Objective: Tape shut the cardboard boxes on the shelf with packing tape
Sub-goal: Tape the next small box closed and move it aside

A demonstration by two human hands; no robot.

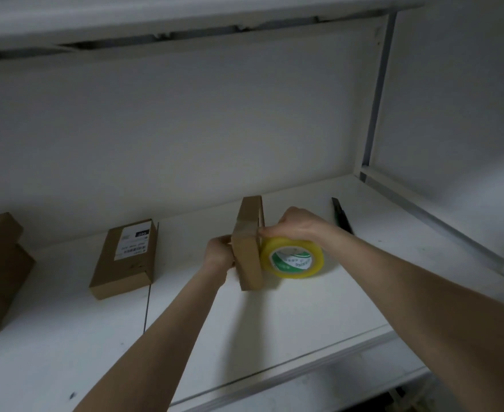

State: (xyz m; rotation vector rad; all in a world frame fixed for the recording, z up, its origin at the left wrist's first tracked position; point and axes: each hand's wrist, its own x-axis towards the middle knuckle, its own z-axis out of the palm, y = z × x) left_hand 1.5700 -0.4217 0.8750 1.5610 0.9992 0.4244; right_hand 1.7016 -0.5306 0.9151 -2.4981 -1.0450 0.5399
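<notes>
1. cardboard box [247,257] stands on edge on the shelf [274,316], left hand [219,252] gripping its left face.
2. right hand [295,224] pinches the box's top edge above the yellow tape roll [292,260]; strip probably there, too clear to see.
3. risk: box tips or tape creases if the left grip slackens.

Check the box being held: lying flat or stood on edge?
On edge. The held box has its broad faces vertical: left hand grips one, right hand holds the tape roll at the other.
</notes>
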